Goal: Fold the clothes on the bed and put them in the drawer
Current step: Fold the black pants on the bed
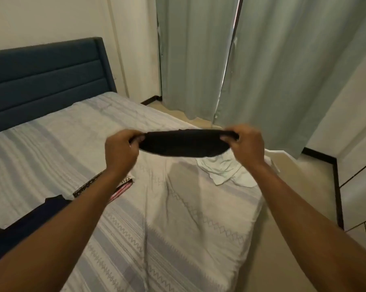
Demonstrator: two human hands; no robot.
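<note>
A small black garment [184, 144] hangs stretched between my two hands, above the bed [156, 218]. My left hand [121, 150] pinches its left end and my right hand [248, 146] pinches its right end. Below the garment, a crumpled white garment [226, 171] lies near the bed's right edge. A dark navy garment [26, 224] lies at the left, partly hidden by my left forearm. A pink-and-patterned piece [123, 186] peeks out beside that forearm.
The bed has a striped grey-white cover and a blue padded headboard [43, 76]. Pale green curtains [262, 60] hang behind. White drawer fronts [359, 182] stand at the right edge, with beige floor [308, 186] between them and the bed.
</note>
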